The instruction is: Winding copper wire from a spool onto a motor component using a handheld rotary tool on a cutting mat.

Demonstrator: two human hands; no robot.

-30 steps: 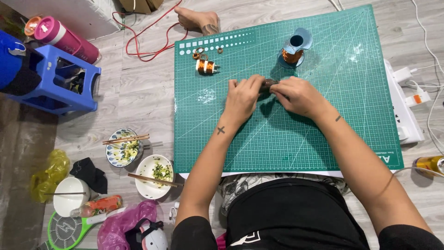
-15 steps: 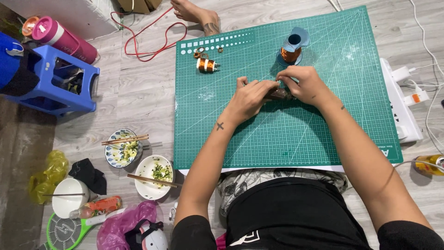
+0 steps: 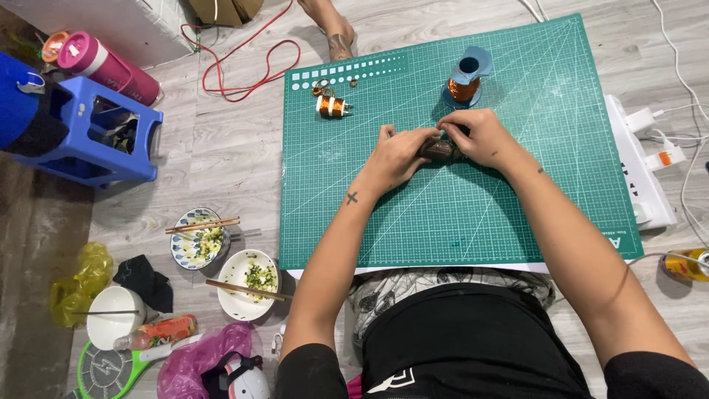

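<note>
Grip: both hands closed around a small dark brown object (image 3: 441,151), held between them just above the green cutting mat (image 3: 458,214).
Left hand (image 3: 395,157): fingers curled over the object's left end, thumb side up; small cross-shaped mark on the wrist.
Right hand (image 3: 480,135): fingers bent over the object's right end and top, fingertips meeting the left hand's.
Object: mostly hidden by the fingers; only a dark, rounded middle part shows. Cannot tell its exact kind.
Position: near the middle of the mat's upper half, below the spool.
Spool of copper wire (image 3: 465,80): stands upright on the mat, blue flanges, just beyond the right hand, not touching it.
Small copper coil (image 3: 332,106): lies on the mat to the upper left, well apart from the hands; a few tiny parts beside it.
White power strip (image 3: 641,174): along the mat's right edge, plugs and white cables attached.
Yellow bottle (image 3: 687,264): on the floor at the lower right.
Red cable (image 3: 247,63): looped on the wooden floor beyond the mat.
Bare foot (image 3: 336,33): another person's, at the mat's far edge.
Blue plastic stool (image 3: 92,133): left, with a pink flask (image 3: 103,65) lying behind it.
Bowls (image 3: 225,262): two with chopsticks and green scraps, left of the mat; a third white bowl (image 3: 114,316) further left.
Clutter, lower left: pink bag, yellow bag, green racket-shaped swatter.
</note>
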